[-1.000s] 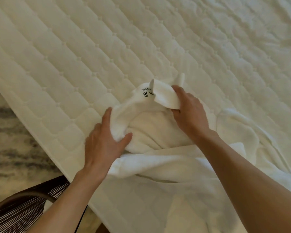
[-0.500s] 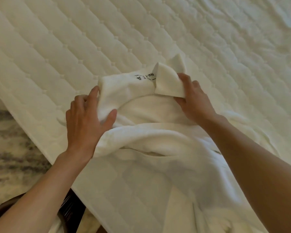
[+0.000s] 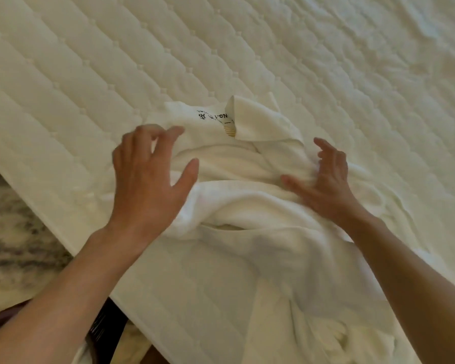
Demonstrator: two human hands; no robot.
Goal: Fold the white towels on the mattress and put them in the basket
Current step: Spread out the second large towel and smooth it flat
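Observation:
A crumpled white towel [image 3: 237, 164] with black printed lettering and a small gold mark lies on the quilted mattress [image 3: 116, 61]; one corner is turned over near the print. My left hand [image 3: 147, 179] hovers over the towel's left edge with fingers spread and loosely bent, holding nothing. My right hand [image 3: 323, 177] is at the towel's right side, fingers spread, fingertips touching the cloth. More white towel cloth [image 3: 313, 324] trails toward the lower right under my right forearm.
The mattress edge runs diagonally from the left to the bottom middle. Beyond it is marbled grey flooring [image 3: 13, 227]. A dark basket [image 3: 108, 329] shows at the bottom left, mostly hidden by my left forearm.
Both hands have let go of the towel and opened; before, each gripped an edge. The towel has been spread further up the mattress and wider to the left.

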